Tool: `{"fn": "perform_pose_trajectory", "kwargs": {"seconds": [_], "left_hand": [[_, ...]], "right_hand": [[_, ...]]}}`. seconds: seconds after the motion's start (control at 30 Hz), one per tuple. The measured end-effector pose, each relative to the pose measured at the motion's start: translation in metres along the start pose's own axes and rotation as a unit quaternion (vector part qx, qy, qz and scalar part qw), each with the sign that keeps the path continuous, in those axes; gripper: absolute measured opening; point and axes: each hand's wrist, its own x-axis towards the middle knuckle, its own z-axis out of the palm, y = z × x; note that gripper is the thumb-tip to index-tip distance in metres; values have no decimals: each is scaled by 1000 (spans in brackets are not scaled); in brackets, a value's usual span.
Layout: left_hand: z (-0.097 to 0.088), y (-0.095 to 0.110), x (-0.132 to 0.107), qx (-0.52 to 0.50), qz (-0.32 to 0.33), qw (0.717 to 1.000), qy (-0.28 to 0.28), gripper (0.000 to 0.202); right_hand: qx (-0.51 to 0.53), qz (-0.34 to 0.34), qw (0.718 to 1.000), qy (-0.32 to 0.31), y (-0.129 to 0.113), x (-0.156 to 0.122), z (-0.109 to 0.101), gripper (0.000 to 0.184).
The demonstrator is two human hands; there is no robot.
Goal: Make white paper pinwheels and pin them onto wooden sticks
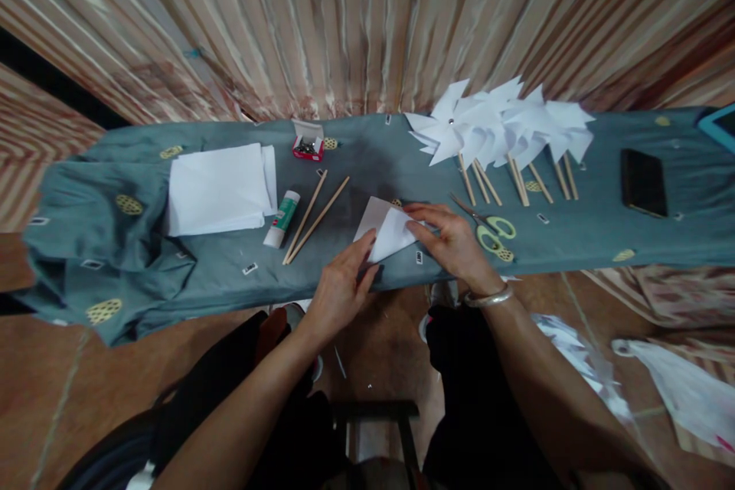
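A sheet of white paper (395, 233), with one part folded over into a triangle, lies between my hands near the table's front edge. My left hand (343, 287) pinches its lower left edge between thumb and fingers. At the upper right corner, my right hand (451, 239) has its thumb and fingers closed on the paper. Just right of that hand lie scissors (491, 230) with yellow-green handles. To the left are two wooden sticks (317, 219) and a green and white glue stick (282, 220).
A stack of white paper (218, 190) lies on the left of the cloth-covered table (367, 145). Behind the sticks stands an open red box (308, 144) of small metal pieces. Several paper pinwheels (451, 122) on sticks lie at the back right, beside a dark phone (643, 182). A curtain (344, 23) hangs behind.
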Motion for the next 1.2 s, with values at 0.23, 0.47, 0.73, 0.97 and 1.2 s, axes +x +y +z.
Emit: {"fn": "perform_pose_trajectory", "kwargs": {"seconds": [0.23,0.47,0.73,0.97,1.2], "left_hand": [[-4,-4,-4,64,9,998,6,50],[1,9,-9,141,67,987,-43,50],[14,14,-18,200,79,972,-99,52],[13,17,-19,215,72,968,-102,52],[13,18,-20,248,65,960,-117,55]], "right_hand": [[-42,34,998,32,9,19,24,16],[-84,40,993,69,12,23,37,13],[-99,28,992,73,10,25,48,13],[-106,13,991,77,8,25,48,13],[-118,7,989,86,7,25,51,14]]}}
